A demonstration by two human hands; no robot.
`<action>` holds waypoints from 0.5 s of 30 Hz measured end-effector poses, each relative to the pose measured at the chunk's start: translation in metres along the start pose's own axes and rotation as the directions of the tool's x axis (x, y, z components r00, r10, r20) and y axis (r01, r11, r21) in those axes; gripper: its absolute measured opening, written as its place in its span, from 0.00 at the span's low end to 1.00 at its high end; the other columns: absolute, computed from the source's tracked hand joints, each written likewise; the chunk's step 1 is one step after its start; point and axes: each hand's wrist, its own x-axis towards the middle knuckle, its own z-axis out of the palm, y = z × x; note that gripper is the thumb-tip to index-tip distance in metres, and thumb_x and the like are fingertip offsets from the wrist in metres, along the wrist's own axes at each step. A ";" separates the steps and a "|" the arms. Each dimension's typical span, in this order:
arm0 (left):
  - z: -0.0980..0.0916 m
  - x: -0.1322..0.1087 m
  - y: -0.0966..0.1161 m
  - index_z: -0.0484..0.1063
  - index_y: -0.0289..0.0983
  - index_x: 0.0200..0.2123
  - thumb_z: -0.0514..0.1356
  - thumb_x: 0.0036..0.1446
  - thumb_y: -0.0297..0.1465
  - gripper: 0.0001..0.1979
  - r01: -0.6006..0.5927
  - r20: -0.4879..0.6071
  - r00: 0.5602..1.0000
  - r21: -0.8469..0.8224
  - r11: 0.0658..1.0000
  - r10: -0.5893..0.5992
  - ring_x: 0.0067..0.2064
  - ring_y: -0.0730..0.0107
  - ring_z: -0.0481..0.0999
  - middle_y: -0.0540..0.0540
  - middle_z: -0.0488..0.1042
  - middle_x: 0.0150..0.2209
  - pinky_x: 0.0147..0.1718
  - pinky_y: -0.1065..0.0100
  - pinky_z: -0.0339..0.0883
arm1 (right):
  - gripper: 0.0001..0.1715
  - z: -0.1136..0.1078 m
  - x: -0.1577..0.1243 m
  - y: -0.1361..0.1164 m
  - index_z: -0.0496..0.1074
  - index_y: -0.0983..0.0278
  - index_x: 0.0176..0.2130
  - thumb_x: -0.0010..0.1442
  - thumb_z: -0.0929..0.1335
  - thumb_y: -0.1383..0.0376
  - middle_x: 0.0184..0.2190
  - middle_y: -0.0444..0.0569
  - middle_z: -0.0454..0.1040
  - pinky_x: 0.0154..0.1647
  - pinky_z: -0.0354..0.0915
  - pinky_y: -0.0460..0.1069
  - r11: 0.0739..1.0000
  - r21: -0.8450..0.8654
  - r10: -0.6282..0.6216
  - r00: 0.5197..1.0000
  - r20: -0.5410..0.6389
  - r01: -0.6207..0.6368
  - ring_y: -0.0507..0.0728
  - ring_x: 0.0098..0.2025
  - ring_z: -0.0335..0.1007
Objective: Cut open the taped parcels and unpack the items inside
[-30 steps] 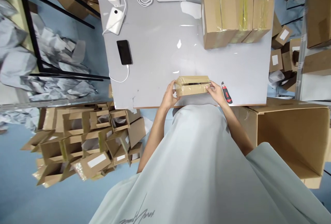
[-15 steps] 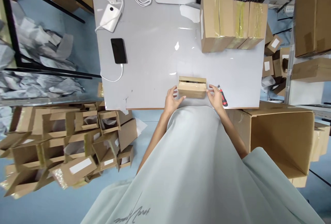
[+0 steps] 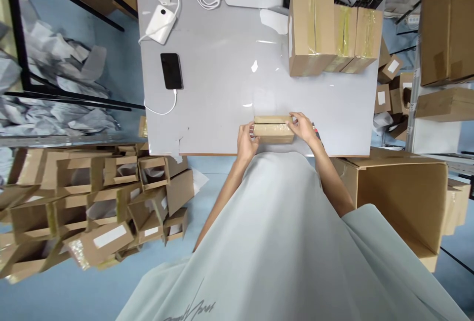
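- Head view, relayed to my distant screen: two bare hands flank a small taped carton [image 3: 273,133] at the near side of a grey table [image 3: 215,84]. A narrow dark slit [image 3: 272,123] runs lengthwise along the carton's upper face; whether its underside rests flat, I cannot tell.
- At the carton's left end, the left hand [image 3: 247,143] curls fingers and thumb about the corner; I cannot tell how firmly they press.
- At the carton's right end, the right hand [image 3: 301,127] pinches the upper edge beside the slit between thumb and fingers.
- Just right of the carton, a red-and-black tool [image 3: 317,135] peeks out, mostly hidden by the right hand and wrist.
- Beyond the carton and to its right stand tape-sealed boxes [image 3: 311,27]; well to its left lies a black phone [image 3: 171,71] on a white cable [image 3: 163,113].
- My judgement on the step in hand, which looks like work on the carton's slit face: brace the left end squarely against the table, and let the right hand ease the edge evenly along the slit, since thin board may tear where tape clings. I would hold fingertips shallow, sparing whatever is inside, and lift the right wrist clear of the tool.
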 end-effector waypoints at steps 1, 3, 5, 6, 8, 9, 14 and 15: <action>-0.002 -0.004 -0.001 0.74 0.42 0.61 0.65 0.55 0.22 0.29 0.005 0.004 1.000 0.000 1.000 -0.005 0.54 0.54 0.80 0.41 0.75 0.54 0.51 0.53 0.83 | 0.30 -0.001 -0.001 0.002 0.77 0.68 0.70 0.74 0.72 0.61 0.67 0.61 0.80 0.65 0.74 0.56 1.000 0.011 -0.007 1.000 0.019 0.007 0.60 0.50 0.84; -0.006 -0.010 -0.002 0.74 0.43 0.52 0.65 0.56 0.22 0.21 -0.002 0.021 1.000 0.009 1.000 0.002 0.49 0.56 0.79 0.43 0.75 0.50 0.50 0.54 0.81 | 0.30 -0.004 -0.004 0.004 0.77 0.67 0.70 0.74 0.73 0.60 0.67 0.60 0.80 0.65 0.73 0.55 1.000 0.020 -0.018 0.998 0.058 0.017 0.59 0.50 0.84; -0.012 -0.016 -0.002 0.72 0.43 0.44 0.63 0.57 0.22 0.14 -0.045 0.048 0.998 0.034 0.998 0.044 0.47 0.58 0.78 0.45 0.75 0.46 0.50 0.55 0.80 | 0.33 -0.006 -0.006 0.006 0.76 0.67 0.71 0.71 0.76 0.62 0.68 0.60 0.79 0.66 0.73 0.55 0.999 0.001 -0.040 0.994 0.102 0.040 0.60 0.52 0.84; -0.014 -0.019 -0.002 0.70 0.44 0.41 0.62 0.57 0.21 0.13 -0.082 0.069 0.995 0.058 0.995 0.078 0.47 0.57 0.77 0.45 0.75 0.44 0.51 0.54 0.78 | 0.35 -0.006 -0.007 0.006 0.75 0.67 0.71 0.69 0.77 0.64 0.68 0.60 0.79 0.66 0.73 0.55 0.998 -0.019 -0.055 0.991 0.122 0.058 0.60 0.53 0.83; -0.019 -0.024 -0.002 0.68 0.44 0.37 0.60 0.54 0.17 0.15 -0.159 0.117 0.982 0.126 0.979 0.145 0.48 0.55 0.76 0.45 0.75 0.42 0.52 0.53 0.75 | 0.35 -0.006 -0.009 0.006 0.76 0.68 0.71 0.67 0.76 0.68 0.69 0.61 0.78 0.67 0.72 0.56 0.993 -0.069 -0.089 0.985 0.150 0.100 0.62 0.58 0.82; -0.020 -0.027 -0.002 0.67 0.44 0.36 0.59 0.52 0.16 0.16 -0.189 0.138 0.976 0.164 0.968 0.167 0.48 0.54 0.76 0.45 0.75 0.41 0.51 0.54 0.74 | 0.33 -0.005 -0.009 0.006 0.76 0.68 0.70 0.69 0.75 0.68 0.69 0.61 0.77 0.68 0.71 0.57 0.989 -0.090 -0.104 0.983 0.152 0.118 0.63 0.60 0.81; -0.015 -0.038 -0.004 0.68 0.44 0.34 0.57 0.51 0.13 0.18 -0.241 0.165 0.965 0.259 0.935 0.203 0.47 0.53 0.73 0.44 0.74 0.41 0.45 0.58 0.69 | 0.28 0.002 0.000 0.010 0.74 0.67 0.73 0.81 0.65 0.61 0.63 0.62 0.83 0.68 0.71 0.59 0.996 -0.058 -0.059 0.997 0.048 0.062 0.66 0.60 0.82; -0.014 -0.040 -0.004 0.68 0.44 0.34 0.57 0.52 0.13 0.18 -0.244 0.168 0.965 0.271 0.931 0.204 0.48 0.53 0.73 0.44 0.74 0.41 0.44 0.58 0.68 | 0.29 0.005 0.005 0.011 0.73 0.67 0.73 0.81 0.65 0.60 0.61 0.61 0.85 0.68 0.72 0.60 0.999 -0.040 -0.022 1.000 0.021 0.023 0.67 0.59 0.83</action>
